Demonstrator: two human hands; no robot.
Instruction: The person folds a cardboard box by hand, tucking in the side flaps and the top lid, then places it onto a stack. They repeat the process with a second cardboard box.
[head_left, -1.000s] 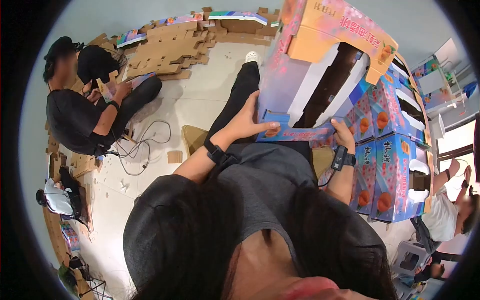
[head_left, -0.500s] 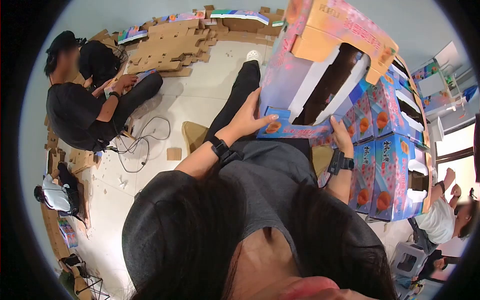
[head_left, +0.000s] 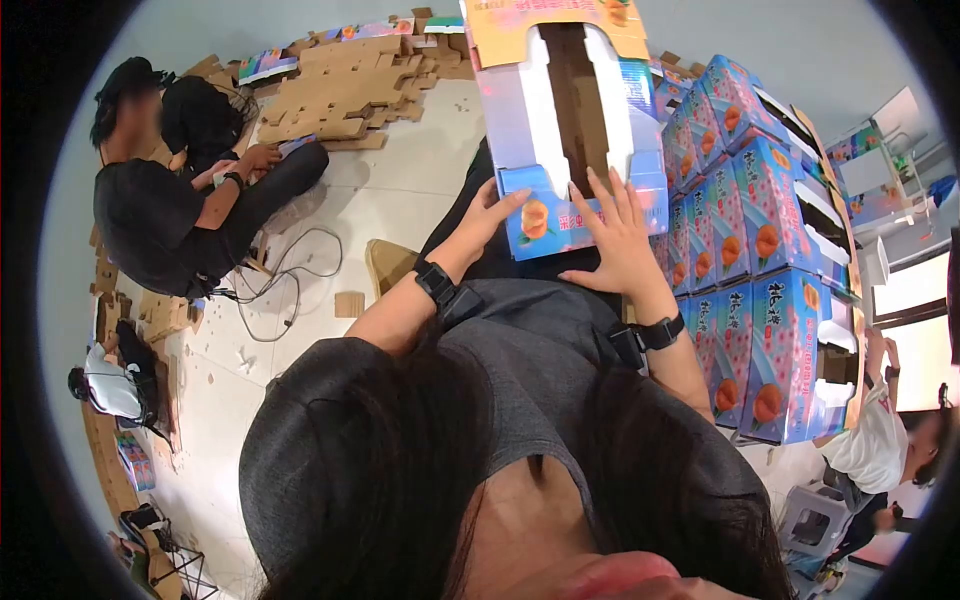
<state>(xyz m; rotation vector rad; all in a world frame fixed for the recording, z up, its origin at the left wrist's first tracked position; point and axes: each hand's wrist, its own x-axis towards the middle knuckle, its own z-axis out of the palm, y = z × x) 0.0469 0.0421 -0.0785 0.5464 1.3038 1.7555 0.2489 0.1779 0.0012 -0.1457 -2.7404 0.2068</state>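
Note:
A printed cardboard box (head_left: 515, 135), pink, purple and blue with peach pictures, stands in front of my lap. Its long top opening shows a brown inside between white side flaps (head_left: 540, 90). My left hand (head_left: 480, 222) grips the box's near left corner, the thumb over the blue end flap (head_left: 535, 222) and the other fingers mostly hidden along the side. On the right part of that same flap lies my right hand (head_left: 622, 245), fingers spread and pressed flat. Both wrists wear black straps.
Stacked boxes of the same print (head_left: 770, 350) rise close on my right. Flattened brown cardboard (head_left: 340, 95) lies on the floor ahead. A seated person in black (head_left: 150, 210) works at the left near a loose cable (head_left: 290, 290). Another person (head_left: 870, 440) is behind the stack.
The box has moved left and turned more squarely toward me. My right hand has left its right side and now lies spread on the end flap. My left hand keeps its hold.

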